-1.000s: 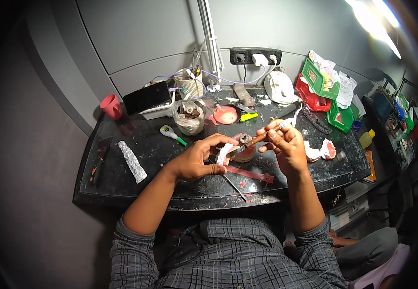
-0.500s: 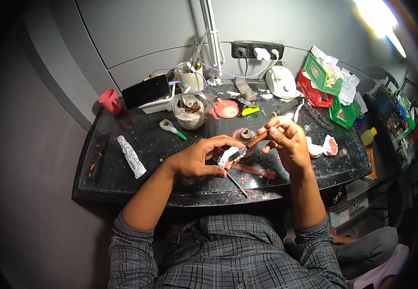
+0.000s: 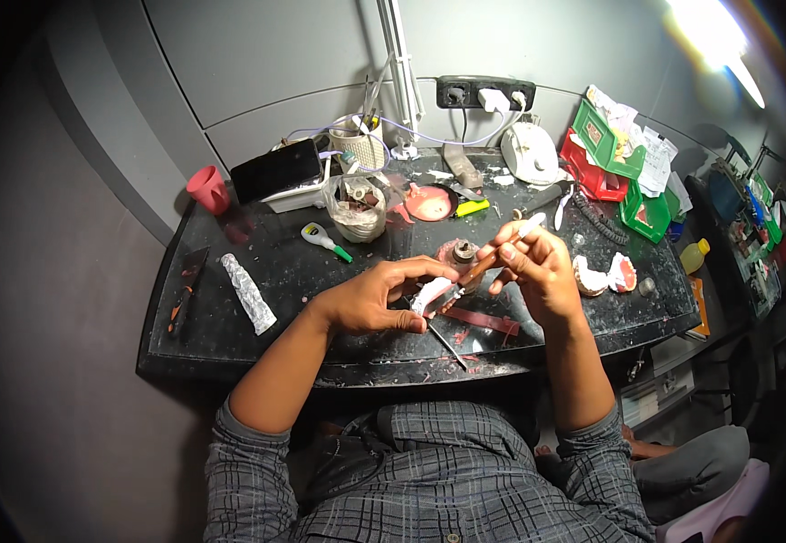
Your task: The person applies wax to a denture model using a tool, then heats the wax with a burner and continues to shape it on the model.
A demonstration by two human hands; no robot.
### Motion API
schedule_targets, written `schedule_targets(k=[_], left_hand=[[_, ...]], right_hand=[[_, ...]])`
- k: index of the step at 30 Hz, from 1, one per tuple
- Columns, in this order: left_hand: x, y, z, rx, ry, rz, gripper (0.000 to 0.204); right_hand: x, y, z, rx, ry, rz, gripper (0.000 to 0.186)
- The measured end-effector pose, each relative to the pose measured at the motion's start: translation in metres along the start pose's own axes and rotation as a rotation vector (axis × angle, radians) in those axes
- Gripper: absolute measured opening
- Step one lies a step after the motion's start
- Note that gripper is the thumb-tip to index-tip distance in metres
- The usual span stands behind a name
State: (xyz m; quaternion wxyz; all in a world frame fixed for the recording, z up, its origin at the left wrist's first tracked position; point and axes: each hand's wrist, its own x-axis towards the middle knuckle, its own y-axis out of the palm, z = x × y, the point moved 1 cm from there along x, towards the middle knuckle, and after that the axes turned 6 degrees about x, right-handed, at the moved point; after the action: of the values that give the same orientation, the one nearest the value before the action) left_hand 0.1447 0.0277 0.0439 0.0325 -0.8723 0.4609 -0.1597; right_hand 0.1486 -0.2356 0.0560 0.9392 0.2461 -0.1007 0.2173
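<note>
My left hand [image 3: 370,299] grips a white dental piece with pink on it [image 3: 431,295], fingers curled over it, thumb at its lower end. My right hand [image 3: 538,276] pinches a wooden-handled tool [image 3: 491,259], tilted down toward that piece; whether its tip touches is unclear. Just behind them stands a small burner [image 3: 464,252], its body pinkish and partly hidden. Below lie a pink wax strip [image 3: 484,321], scraps and a thin metal instrument [image 3: 447,345]. Right of my right hand sit white and pink dental models [image 3: 620,273].
The black desk [image 3: 221,353] holds a foil-wrapped tube [image 3: 248,294], a knife [image 3: 185,290], a pink cup [image 3: 208,191], a plastic container [image 3: 355,213], a dish of pink material [image 3: 427,204], a white device [image 3: 529,153], and green and red boxes [image 3: 644,214]. Another person's leg [image 3: 692,471] shows at lower right.
Since a second ago both hands have shifted slightly and the white piece has tilted a little, with the tool's blade angled lower at it. Both hands keep their grips.
</note>
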Motion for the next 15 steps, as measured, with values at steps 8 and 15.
schedule_targets(k=[8,15], left_hand=[[-0.0016,-0.0026,0.0021,0.027,-0.025,-0.003,0.081],[-0.0001,-0.0031,-0.0021,0.061,0.002,-0.007,0.072]], right_hand=[[-0.0012,0.0032,-0.0037,-0.003,0.015,-0.009,0.015],[0.0003,0.005,-0.0012,-0.005,-0.003,-0.058,0.019]])
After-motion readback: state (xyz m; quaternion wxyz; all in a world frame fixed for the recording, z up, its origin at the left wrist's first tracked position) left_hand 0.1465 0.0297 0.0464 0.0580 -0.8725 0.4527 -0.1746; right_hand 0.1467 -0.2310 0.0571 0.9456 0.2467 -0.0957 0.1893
